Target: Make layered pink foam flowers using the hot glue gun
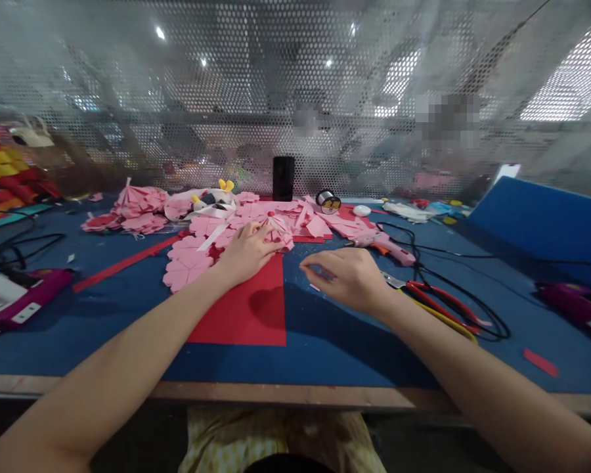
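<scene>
My left hand (246, 253) has its thumb and fingers closed on the edge of a folded pink paper flower (278, 227) with a red dot at its centre. Under and beside that hand lie pink paper petal shapes (190, 261) and a flat red paper sheet (256, 322). Just right of the sheet, my right hand (347, 276) hangs above the blue tabletop, thumb and fingertips pinched together. Whether anything small sits in that pinch is not visible. A tiny pink scrap (314, 287) shows below its fingertips. Close by on the right are a pink glue gun (384, 246) and red-and-yellow-handled scissors (443, 305).
A black phone (283, 178) stands upright at the back beside a wire spool (328, 202). Pink paper pieces (138, 203) pile at the back left. Black cables (477, 315) loop on the right. Purple tools (29, 299) lie at the left edge. A blue board (546, 220) leans at the right.
</scene>
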A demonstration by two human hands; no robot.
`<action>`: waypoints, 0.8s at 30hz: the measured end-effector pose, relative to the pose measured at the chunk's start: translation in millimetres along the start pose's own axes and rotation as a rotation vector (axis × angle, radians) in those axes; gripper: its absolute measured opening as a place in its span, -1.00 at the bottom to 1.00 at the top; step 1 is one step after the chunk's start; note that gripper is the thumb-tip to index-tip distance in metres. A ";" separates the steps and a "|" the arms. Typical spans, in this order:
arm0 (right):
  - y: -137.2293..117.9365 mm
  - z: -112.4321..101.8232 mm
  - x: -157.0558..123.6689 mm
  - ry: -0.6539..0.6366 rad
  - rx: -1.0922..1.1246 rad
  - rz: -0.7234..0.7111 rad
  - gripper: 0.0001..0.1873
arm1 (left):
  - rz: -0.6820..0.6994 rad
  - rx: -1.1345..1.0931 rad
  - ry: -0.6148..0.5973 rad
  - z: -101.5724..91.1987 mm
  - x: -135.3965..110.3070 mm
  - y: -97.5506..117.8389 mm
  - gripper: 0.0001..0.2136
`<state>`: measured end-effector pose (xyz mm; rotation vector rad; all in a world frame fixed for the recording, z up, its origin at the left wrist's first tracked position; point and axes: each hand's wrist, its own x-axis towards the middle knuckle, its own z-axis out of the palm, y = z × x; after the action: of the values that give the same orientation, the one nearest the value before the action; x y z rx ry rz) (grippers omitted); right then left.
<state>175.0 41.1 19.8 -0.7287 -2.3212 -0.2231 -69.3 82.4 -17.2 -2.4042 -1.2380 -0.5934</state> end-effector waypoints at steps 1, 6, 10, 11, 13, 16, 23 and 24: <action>-1.0 0.0 1.1 -0.004 0.072 0.097 -0.83 | -0.012 -0.016 0.003 -0.5 -0.1 -0.4 -0.73; -7.0 1.4 7.3 -0.050 0.605 0.652 -0.77 | -0.037 -0.119 0.026 -6.0 0.1 3.7 -0.73; -8.2 2.6 10.4 -0.012 1.096 0.916 -0.69 | 0.030 -0.314 0.017 -10.0 2.7 16.4 -0.72; -7.8 3.0 10.7 -0.014 1.197 0.958 -0.70 | 0.057 -0.378 0.005 -10.8 3.3 20.8 -0.73; -6.3 3.9 11.1 -0.051 1.358 1.037 -0.72 | 0.103 -0.506 -0.033 -12.7 4.2 29.9 -0.79; -3.2 4.8 11.7 -0.128 1.477 1.139 -0.77 | 0.109 -0.653 -0.081 -16.1 5.2 39.4 -0.83; -7.8 -1.5 12.5 -0.283 1.492 1.123 -0.81 | -0.049 -0.758 -0.015 -19.7 8.2 37.4 -0.69; -10.6 -2.9 11.9 -0.265 1.468 1.066 -0.79 | -0.056 -0.758 -0.012 -19.1 8.1 36.5 -0.68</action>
<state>163.5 36.5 30.2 -0.9843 -1.3320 1.8503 -38.5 58.4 -1.6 -2.9643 -1.2370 -1.2486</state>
